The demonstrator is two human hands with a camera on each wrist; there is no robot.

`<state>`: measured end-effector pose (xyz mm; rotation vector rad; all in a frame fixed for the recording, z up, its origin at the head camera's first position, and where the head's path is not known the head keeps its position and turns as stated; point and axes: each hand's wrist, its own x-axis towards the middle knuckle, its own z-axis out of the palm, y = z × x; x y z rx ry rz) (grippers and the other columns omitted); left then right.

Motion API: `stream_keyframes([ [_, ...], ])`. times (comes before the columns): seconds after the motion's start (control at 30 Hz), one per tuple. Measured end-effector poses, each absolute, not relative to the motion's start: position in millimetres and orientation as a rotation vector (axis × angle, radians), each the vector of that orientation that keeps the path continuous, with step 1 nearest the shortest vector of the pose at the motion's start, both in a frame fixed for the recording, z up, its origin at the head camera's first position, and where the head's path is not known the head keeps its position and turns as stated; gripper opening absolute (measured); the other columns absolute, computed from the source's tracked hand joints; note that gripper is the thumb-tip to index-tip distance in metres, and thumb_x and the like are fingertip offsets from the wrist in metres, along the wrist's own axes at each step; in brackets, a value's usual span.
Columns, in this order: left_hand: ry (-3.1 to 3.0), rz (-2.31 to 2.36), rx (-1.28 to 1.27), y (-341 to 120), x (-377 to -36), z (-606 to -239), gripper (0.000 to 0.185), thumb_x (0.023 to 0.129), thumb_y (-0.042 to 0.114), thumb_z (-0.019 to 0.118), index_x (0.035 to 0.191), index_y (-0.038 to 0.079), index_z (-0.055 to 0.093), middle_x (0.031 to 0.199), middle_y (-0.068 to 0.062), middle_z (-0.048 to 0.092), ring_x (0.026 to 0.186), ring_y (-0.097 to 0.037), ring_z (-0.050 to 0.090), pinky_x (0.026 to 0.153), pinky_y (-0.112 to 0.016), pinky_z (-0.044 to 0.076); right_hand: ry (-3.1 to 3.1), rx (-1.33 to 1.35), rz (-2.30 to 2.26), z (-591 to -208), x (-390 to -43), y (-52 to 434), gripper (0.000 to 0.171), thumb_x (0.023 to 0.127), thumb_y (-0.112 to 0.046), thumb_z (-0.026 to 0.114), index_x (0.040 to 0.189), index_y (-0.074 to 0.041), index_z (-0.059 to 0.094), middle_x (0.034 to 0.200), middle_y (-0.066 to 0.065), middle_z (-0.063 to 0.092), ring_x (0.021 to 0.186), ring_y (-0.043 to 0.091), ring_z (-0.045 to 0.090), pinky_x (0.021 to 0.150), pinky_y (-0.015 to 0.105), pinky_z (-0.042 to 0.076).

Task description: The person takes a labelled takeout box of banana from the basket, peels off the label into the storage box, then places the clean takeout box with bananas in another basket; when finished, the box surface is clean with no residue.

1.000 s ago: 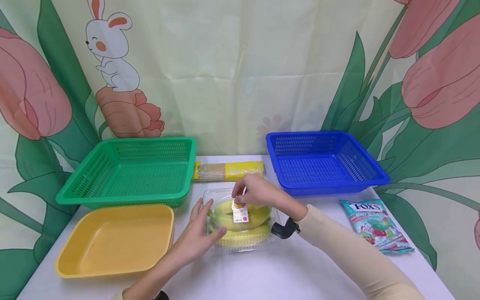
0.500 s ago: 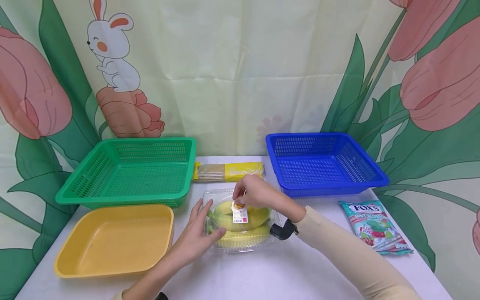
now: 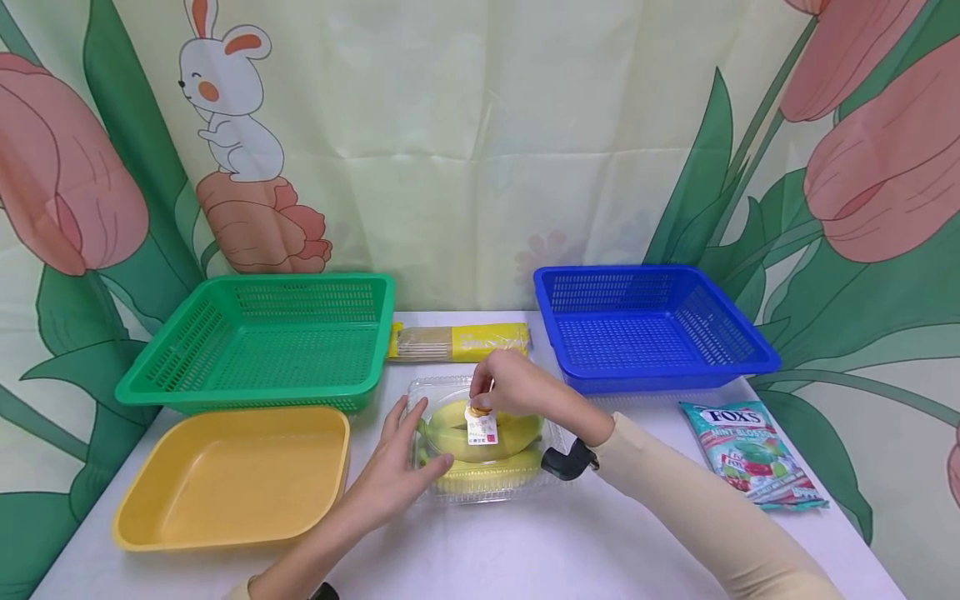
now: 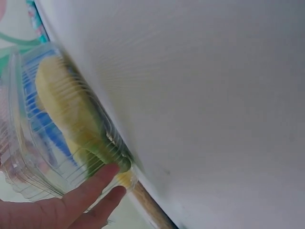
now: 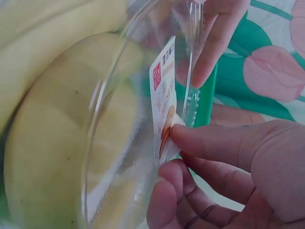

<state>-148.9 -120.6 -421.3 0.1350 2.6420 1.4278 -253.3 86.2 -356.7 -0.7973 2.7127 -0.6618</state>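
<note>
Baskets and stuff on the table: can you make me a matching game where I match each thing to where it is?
Things:
1. green basket
2. blue basket
3. yellow tray
4. candy bag

Places:
A. back right of the table
B. front left, nearest the person
C. right edge, in front of the blue one
D. back left, behind the tray

Pairs: 1-D, 2-A, 3-B, 4-C

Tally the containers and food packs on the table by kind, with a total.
Mesh baskets: 2, green basket and blue basket
Yellow tray: 1
Clear banana box: 1
Yellow packet: 1
Candy bag: 1
Total: 6
</note>
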Motion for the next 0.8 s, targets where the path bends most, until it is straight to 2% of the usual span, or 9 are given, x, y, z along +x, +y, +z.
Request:
stream_keyframes([
  [0.3,2.666,1.418,0.105,-119,-149,-416,0.091,0.094,0.034,0.08,0.167,0.01,0.032,0.177,-0.023,0.011,0.157,-0.053,0.031,0.121,-0.074,0.034,2.725,-0.784,-0.65,-357,-249,85,0.015,0.093,-0.012,0.08,0.081,-0.017,0.073,0.077,-0.006,0.072,0.077,0.012,0.059,0.074,0.026,0.048],
  [0.53,2.728,1.38,0.074,-115,-149,-415,0.092,0.091,0.037,0.083,0.165,0.009,0.037,0.176,-0.025,0.018,0.153,-0.053,0.039,0.118,-0.072,0.039,2.672,-0.788,-0.669,-352,-249,88,0.013,0.095,-0.011,0.078,0.084,-0.015,0.072,0.079,-0.004,0.071,0.075,0.012,0.059,0.07,0.024,0.049],
  [0.8,2.746,1.382,0.074,-116,-149,-414,0.091,0.09,0.036,0.084,0.164,0.007,0.038,0.175,-0.025,0.02,0.152,-0.053,0.04,0.118,-0.07,0.041,2.627,-0.882,-0.678,-346,-248,92,0.011,0.093,-0.01,0.079,0.084,-0.013,0.075,0.078,-0.003,0.073,0.07,0.007,0.059,0.066,0.021,0.049],
])
